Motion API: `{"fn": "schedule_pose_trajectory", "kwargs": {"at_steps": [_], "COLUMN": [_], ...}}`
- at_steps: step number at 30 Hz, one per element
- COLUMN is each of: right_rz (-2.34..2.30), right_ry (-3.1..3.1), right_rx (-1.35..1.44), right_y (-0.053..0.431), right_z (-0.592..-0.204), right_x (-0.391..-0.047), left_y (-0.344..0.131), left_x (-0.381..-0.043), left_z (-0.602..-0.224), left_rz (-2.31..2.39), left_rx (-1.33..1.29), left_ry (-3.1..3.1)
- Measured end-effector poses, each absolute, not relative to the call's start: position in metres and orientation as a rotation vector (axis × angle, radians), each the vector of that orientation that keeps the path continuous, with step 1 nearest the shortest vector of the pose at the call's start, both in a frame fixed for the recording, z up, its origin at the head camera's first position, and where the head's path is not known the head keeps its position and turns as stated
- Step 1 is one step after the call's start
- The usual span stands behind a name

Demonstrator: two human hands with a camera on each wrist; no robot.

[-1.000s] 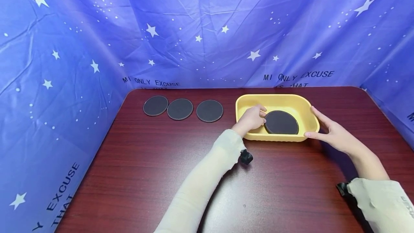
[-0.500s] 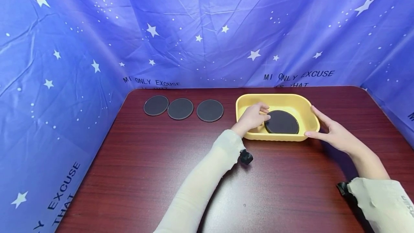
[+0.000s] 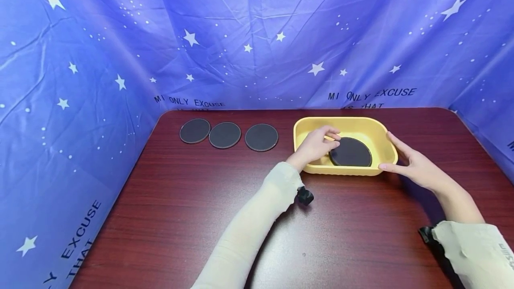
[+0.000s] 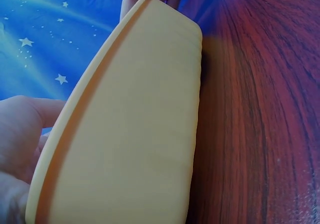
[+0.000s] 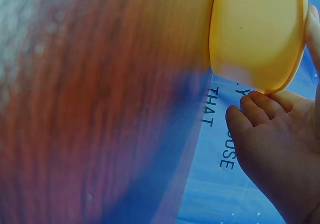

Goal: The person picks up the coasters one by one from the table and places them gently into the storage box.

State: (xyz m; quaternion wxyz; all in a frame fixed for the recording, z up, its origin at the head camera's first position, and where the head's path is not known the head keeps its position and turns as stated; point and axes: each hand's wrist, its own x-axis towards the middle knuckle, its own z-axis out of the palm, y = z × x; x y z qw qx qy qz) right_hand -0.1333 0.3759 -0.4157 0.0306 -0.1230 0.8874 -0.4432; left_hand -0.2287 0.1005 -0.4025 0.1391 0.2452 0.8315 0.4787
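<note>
A yellow plastic basin [image 3: 341, 171] stands at the back right of the table. Inside lies a black round coaster [image 3: 351, 153] with a pale edge; cannot tell if others lie beneath it. My left hand [image 3: 317, 145] reaches over the basin's front left rim, its fingers loosely bent above the coaster's left edge; in the left wrist view the basin wall hides the fingertips. At the basin's right end, my right hand [image 3: 413, 162] holds it, thumb on the front rim and fingers along the outside. The right wrist view shows these fingers [image 5: 255, 112] beside the outer wall.
Left of the basin, a row of black round coasters lies along the table's back: left [image 3: 195, 130], middle [image 3: 225, 135] and right [image 3: 261, 137]. A starry blue cloth [image 3: 249, 75] hangs behind and beside the dark red wooden table [image 3: 180, 200].
My left hand has moved slightly right inside the basin, its fingers now further over the coaster's edge. The right hand, basin and coasters stay put; the head view has shifted a little.
</note>
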Motion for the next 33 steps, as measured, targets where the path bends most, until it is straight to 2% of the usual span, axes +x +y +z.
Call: {"fn": "schedule_pose_trajectory", "kwargs": {"at_steps": [18,33], "right_rz": [-1.371,-1.370], "right_ry": [2.739,2.738], "right_rx": [-0.372,-0.361], "right_y": [0.376,0.375], "right_z": [-0.415,-0.416], "right_x": [-0.133,-0.132], "left_y": [0.090,0.016], "left_x": [-0.232,-0.258], "left_z": [-0.403,-0.395], "left_rz": [1.917,2.085], "left_rx": [0.938,0.893], "left_ry": [2.044,2.069]}}
